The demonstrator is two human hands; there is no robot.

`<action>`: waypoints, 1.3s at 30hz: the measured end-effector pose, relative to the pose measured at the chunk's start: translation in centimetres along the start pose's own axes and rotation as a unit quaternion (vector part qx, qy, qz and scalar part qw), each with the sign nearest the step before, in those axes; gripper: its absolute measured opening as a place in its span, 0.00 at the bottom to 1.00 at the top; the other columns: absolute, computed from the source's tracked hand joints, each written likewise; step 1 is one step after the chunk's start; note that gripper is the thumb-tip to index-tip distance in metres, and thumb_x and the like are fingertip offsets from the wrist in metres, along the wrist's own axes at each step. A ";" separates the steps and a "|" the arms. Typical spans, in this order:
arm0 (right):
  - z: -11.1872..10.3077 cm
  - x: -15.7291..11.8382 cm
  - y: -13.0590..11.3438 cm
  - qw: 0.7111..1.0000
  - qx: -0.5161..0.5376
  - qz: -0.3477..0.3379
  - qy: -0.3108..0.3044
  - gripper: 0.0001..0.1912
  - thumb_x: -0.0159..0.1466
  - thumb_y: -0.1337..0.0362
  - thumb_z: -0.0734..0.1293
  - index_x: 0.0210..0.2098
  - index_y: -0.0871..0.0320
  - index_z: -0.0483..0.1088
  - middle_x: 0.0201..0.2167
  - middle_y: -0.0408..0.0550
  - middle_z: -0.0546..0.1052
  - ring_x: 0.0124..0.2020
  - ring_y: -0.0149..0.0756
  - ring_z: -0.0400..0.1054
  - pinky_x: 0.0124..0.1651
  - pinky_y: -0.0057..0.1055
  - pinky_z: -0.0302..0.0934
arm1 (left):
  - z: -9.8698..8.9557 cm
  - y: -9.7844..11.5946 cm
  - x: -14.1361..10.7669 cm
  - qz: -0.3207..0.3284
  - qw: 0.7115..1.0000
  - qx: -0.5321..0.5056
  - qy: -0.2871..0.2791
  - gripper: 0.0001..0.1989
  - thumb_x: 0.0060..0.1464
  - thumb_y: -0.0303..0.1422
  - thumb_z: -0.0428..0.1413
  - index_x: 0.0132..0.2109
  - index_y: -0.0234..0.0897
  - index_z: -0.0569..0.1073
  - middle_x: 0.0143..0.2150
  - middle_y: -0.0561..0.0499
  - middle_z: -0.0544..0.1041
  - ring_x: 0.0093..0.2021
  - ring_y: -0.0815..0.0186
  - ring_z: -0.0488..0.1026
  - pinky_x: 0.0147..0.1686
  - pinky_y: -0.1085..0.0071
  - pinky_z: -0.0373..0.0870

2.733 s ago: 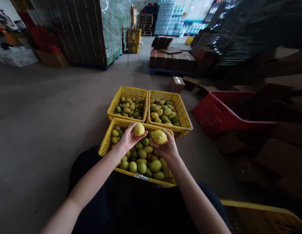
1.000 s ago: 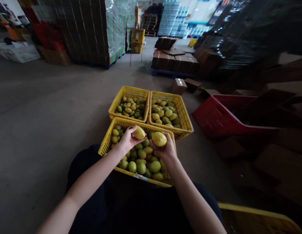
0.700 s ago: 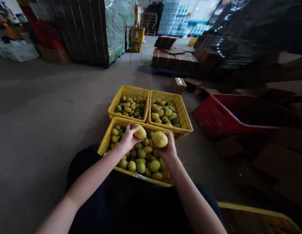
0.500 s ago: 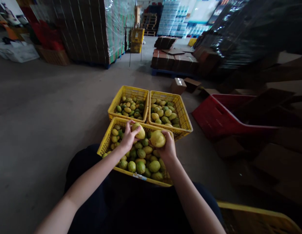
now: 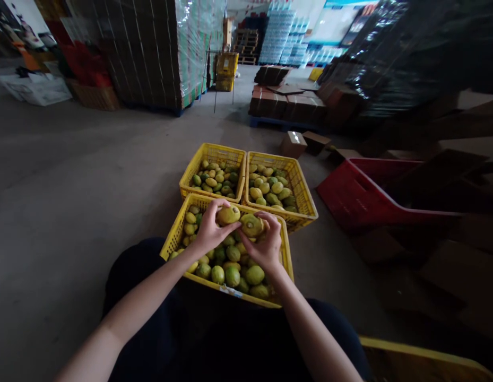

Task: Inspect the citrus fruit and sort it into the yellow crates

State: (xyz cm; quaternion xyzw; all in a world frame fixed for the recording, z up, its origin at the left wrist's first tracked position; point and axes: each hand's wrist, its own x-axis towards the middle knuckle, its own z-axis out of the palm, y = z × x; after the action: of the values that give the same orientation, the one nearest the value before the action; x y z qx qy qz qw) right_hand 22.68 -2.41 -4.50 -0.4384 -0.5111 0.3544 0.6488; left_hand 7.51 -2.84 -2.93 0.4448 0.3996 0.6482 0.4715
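Above the near yellow crate (image 5: 175,229), my left hand (image 5: 211,229) grips a yellow fruit (image 5: 227,214) between thumb and fingers. Close beside it, my right hand (image 5: 266,241) holds a greenish-yellow fruit (image 5: 251,225), its round end facing me. The two hands nearly meet. Below them the near crate holds many green and yellow fruits (image 5: 232,276), partly hidden by my hands. Behind it stand a back left yellow crate (image 5: 184,178) and a back right yellow crate (image 5: 305,195), both holding similar fruits.
A red crate (image 5: 345,196) with cardboard stands at the right. Part of another yellow crate (image 5: 421,350) shows at the lower right. Further back are stacked flat cardboard (image 5: 286,106), a small box (image 5: 293,144) and a tall wrapped pallet load (image 5: 150,53).
Both fruits have been turned in my hands and brought closer together. My right hand has moved slightly left, its fingers now over the top of its fruit. The view has shifted a little.
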 end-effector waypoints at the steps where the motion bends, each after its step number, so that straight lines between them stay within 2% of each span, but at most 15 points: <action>1: 0.0 -0.1 0.2 1.000 -0.005 -0.008 -0.007 0.29 0.38 0.78 0.79 0.37 0.51 0.71 0.41 0.43 0.74 0.48 0.39 0.69 0.59 0.38 0.63 | -0.1 0.2 -0.1 0.001 1.000 -0.002 0.000 0.24 0.33 0.20 0.71 0.39 0.40 0.75 0.46 0.49 0.74 0.54 0.59 0.69 0.56 0.70 0.63; 4: 0.1 -0.2 0.4 1.000 -0.007 -0.008 -0.002 0.29 0.37 0.77 0.80 0.36 0.51 0.72 0.40 0.43 0.75 0.48 0.39 0.69 0.60 0.40 0.62 | -0.3 0.7 -0.4 -0.031 0.999 -0.037 0.013 0.22 0.34 0.20 0.71 0.38 0.40 0.75 0.48 0.49 0.74 0.57 0.58 0.68 0.58 0.70 0.63; 7: 0.3 -0.2 0.0 1.000 0.012 0.016 0.009 0.30 0.36 0.77 0.80 0.37 0.51 0.72 0.40 0.42 0.75 0.48 0.38 0.69 0.59 0.38 0.63 | -0.4 0.9 -0.5 -0.080 0.993 -0.081 0.029 0.24 0.32 0.20 0.72 0.38 0.40 0.74 0.49 0.49 0.75 0.57 0.59 0.70 0.54 0.72 0.67; 10: 0.4 0.1 -0.7 0.995 0.073 0.069 0.018 0.29 0.38 0.76 0.80 0.37 0.52 0.71 0.39 0.39 0.76 0.44 0.33 0.71 0.49 0.29 0.68 | -0.6 0.9 -0.1 -0.124 0.985 -0.113 0.033 0.24 0.34 0.22 0.72 0.39 0.40 0.73 0.46 0.51 0.77 0.51 0.60 0.75 0.47 0.73 0.73; 12: 0.5 0.7 -1.0 0.981 0.130 0.142 0.011 0.22 0.43 0.72 0.79 0.35 0.54 0.71 0.35 0.38 0.78 0.37 0.30 0.72 0.38 0.24 0.68 | -0.7 0.9 0.4 -0.174 0.973 -0.149 0.024 0.18 0.41 0.29 0.70 0.40 0.39 0.74 0.43 0.51 0.78 0.46 0.59 0.77 0.40 0.71 0.76; 14: 0.5 1.5 -1.0 0.953 0.186 0.240 0.002 0.12 0.50 0.67 0.76 0.32 0.56 0.72 0.29 0.38 0.78 0.29 0.29 0.71 0.31 0.23 0.68 | -0.7 1.0 0.9 -0.245 0.950 -0.192 0.006 0.13 0.50 0.35 0.65 0.42 0.38 0.74 0.41 0.48 0.79 0.42 0.56 0.79 0.31 0.70 0.78; 16: 0.5 2.2 -0.9 0.910 0.229 0.346 0.021 0.05 0.55 0.65 0.72 0.31 0.57 0.73 0.26 0.40 0.78 0.25 0.31 0.71 0.27 0.25 0.68 | -0.7 1.1 1.3 -0.307 0.923 -0.234 0.005 0.13 0.57 0.39 0.57 0.45 0.35 0.75 0.39 0.45 0.80 0.36 0.56 0.80 0.25 0.70 0.77; 18: 0.4 2.7 -0.8 0.865 0.257 0.429 0.055 0.03 0.58 0.65 0.68 0.32 0.58 0.73 0.25 0.41 0.79 0.23 0.33 0.72 0.24 0.27 0.69 | -0.7 1.2 1.5 -0.344 0.900 -0.266 0.029 0.16 0.61 0.41 0.53 0.46 0.32 0.75 0.34 0.44 0.79 0.30 0.61 0.79 0.23 0.72 0.76; 20: 0.2 3.0 -0.6 0.832 0.282 0.474 0.067 0.06 0.61 0.63 0.65 0.33 0.58 0.73 0.24 0.43 0.79 0.22 0.36 0.73 0.22 0.29 0.68 | -0.7 1.1 1.8 -0.365 0.882 -0.292 0.056 0.17 0.63 0.41 0.52 0.45 0.31 0.76 0.29 0.47 0.77 0.25 0.66 0.76 0.21 0.75 0.75; 24: -0.1 2.9 -0.5 0.796 0.321 0.506 0.079 0.11 0.64 0.63 0.59 0.31 0.56 0.71 0.22 0.46 0.79 0.21 0.39 0.73 0.19 0.31 0.67 | -0.9 0.7 2.1 -0.380 0.867 -0.310 0.091 0.15 0.60 0.42 0.56 0.42 0.32 0.76 0.29 0.48 0.77 0.22 0.71 0.72 0.19 0.78 0.72; 28: 0.0 2.9 -0.2 0.779 0.334 0.516 0.125 0.16 0.64 0.67 0.53 0.32 0.55 0.71 0.22 0.47 0.79 0.22 0.37 0.74 0.23 0.30 0.70 | -0.8 0.4 2.3 -0.381 0.869 -0.302 0.093 0.20 0.64 0.42 0.48 0.46 0.29 0.77 0.28 0.45 0.78 0.23 0.69 0.73 0.22 0.75 0.73; 31: 0.2 2.9 0.2 0.779 0.331 0.518 0.125 0.12 0.63 0.66 0.56 0.33 0.55 0.71 0.23 0.45 0.78 0.22 0.37 0.74 0.24 0.31 0.72 | -0.5 0.3 2.2 -0.382 0.875 -0.285 0.087 0.21 0.65 0.41 0.47 0.49 0.28 0.76 0.29 0.44 0.79 0.24 0.67 0.73 0.23 0.74 0.73; 35: 0.3 2.6 0.9 0.786 0.325 0.516 0.099 0.07 0.60 0.58 0.65 0.31 0.54 0.71 0.21 0.46 0.77 0.20 0.38 0.73 0.22 0.34 0.72 | -0.4 0.2 2.0 -0.380 0.872 -0.297 0.088 0.18 0.66 0.37 0.47 0.51 0.28 0.75 0.32 0.44 0.80 0.26 0.66 0.75 0.27 0.71 0.75; 37: 0.2 2.3 1.0 0.791 0.336 0.503 0.090 0.05 0.58 0.60 0.67 0.31 0.54 0.70 0.21 0.44 0.77 0.20 0.37 0.72 0.23 0.35 0.73 | -0.5 0.2 1.9 -0.379 0.867 -0.310 0.096 0.18 0.67 0.35 0.46 0.52 0.29 0.75 0.32 0.45 0.80 0.26 0.66 0.76 0.28 0.71 0.76; 39: 0.2 2.2 1.0 0.792 0.359 0.486 0.087 0.03 0.57 0.63 0.67 0.32 0.53 0.70 0.22 0.43 0.77 0.21 0.36 0.72 0.26 0.36 0.74 | -0.7 0.2 1.9 -0.378 0.861 -0.325 0.098 0.19 0.67 0.39 0.45 0.51 0.30 0.75 0.33 0.45 0.80 0.27 0.65 0.76 0.27 0.70 0.76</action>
State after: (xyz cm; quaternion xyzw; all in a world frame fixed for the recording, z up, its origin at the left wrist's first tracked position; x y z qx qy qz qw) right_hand 22.98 -0.03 -4.63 -0.3935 -0.0084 0.7415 0.5433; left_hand 6.53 -1.08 -2.54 0.0148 0.3479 0.5532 0.7567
